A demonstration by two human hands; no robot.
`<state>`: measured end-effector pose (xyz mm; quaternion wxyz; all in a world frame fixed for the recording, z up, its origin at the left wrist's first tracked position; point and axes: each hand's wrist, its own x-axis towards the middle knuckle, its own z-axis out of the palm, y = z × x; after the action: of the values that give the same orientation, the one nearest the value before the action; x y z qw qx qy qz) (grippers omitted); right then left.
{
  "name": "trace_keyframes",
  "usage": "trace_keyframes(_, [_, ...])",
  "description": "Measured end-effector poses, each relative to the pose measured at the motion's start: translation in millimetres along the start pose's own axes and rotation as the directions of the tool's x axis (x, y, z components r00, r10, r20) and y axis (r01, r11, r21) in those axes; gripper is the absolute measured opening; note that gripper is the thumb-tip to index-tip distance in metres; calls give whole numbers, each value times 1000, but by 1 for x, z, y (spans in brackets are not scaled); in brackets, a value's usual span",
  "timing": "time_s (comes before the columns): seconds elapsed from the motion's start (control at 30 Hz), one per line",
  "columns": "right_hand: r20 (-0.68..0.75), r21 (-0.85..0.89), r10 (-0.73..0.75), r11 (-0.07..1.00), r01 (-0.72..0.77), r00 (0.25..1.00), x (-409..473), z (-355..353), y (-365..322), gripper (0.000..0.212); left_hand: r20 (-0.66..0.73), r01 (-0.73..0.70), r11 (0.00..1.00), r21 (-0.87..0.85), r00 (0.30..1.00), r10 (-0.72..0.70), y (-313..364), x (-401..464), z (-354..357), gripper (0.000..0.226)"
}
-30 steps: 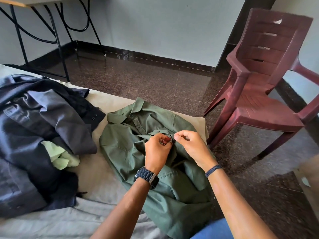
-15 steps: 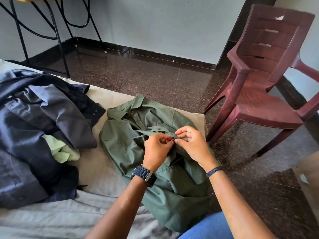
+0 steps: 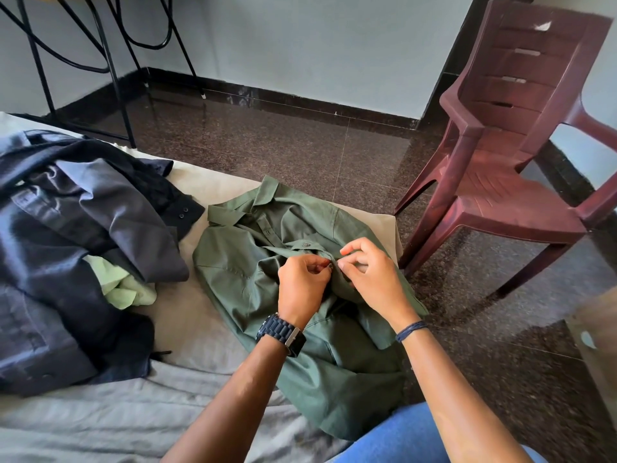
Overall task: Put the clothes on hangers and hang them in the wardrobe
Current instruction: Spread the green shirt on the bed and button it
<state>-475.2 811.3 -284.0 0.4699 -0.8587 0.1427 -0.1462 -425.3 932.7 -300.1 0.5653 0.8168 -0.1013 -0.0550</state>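
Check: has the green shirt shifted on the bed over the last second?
No. The green shirt lies the same way beside the dark clothes pile; both hands work at its placket.

- Soft daylight fills the room, bright and even, strongest at the right of the frame.
- The polished floor (image 3: 300, 145) mirrors the pale wall (image 3: 317, 45) with a dull sheen near the upper centre.
- Shadows are faint, gathering under the chair (image 3: 500, 182).
- Straight lines bow toward the edges.
- The lower right corner is smeared and blurry.
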Motion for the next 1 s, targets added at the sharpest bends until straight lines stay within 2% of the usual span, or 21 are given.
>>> trace_keyframes(0.1, [-5,44,59,997,-59,998,1,1,3,26,48,61,997,-56,997,-58,-3,1,2,12])
trace_keyframes(0.2, [-13,56,77,996,-76,997,3,2,4,32,167,195,943,-268,974,-154,-5,1,4,17])
trace_keyframes(0.3, [-18,72,89,994,-87,996,3,5,3,29,248,260,872,-414,954,-167,-2,-1,3,20])
trace_keyframes(0.47, [-75,92,109,991,-102,991,-2,14,5,30,219,330,787,-521,943,-250,-6,-1,7,15])
trace_keyframes(0.7, [-105,127,177,978,-164,978,0,15,3,24,135,275,825,-494,961,-240,-11,-2,11,14])
trace_keyframes(0.77, [-49,228,251,945,-234,967,3,12,0,25,156,276,802,-530,961,-228,-11,-1,11,17])
trace_keyframes(0.8, [3,316,295,906,-281,956,5,10,-2,26,187,297,759,-580,955,-231,-10,1,11,18])
trace_keyframes(0.87, [128,519,375,763,-384,918,11,5,-6,26,254,347,636,-689,938,-236,-9,5,9,21])
trace_keyframes(0.9, [186,582,391,695,-422,901,14,3,-6,23,267,354,607,-711,935,-233,-9,7,9,22])
trace_keyframes(0.93, [225,587,386,679,-441,894,17,0,-5,19,266,350,616,-706,937,-227,-9,11,9,23])
trace_keyframes(1.0, [249,413,324,817,-402,913,23,-6,1,12,251,324,645,-693,946,-205,-8,18,9,22])
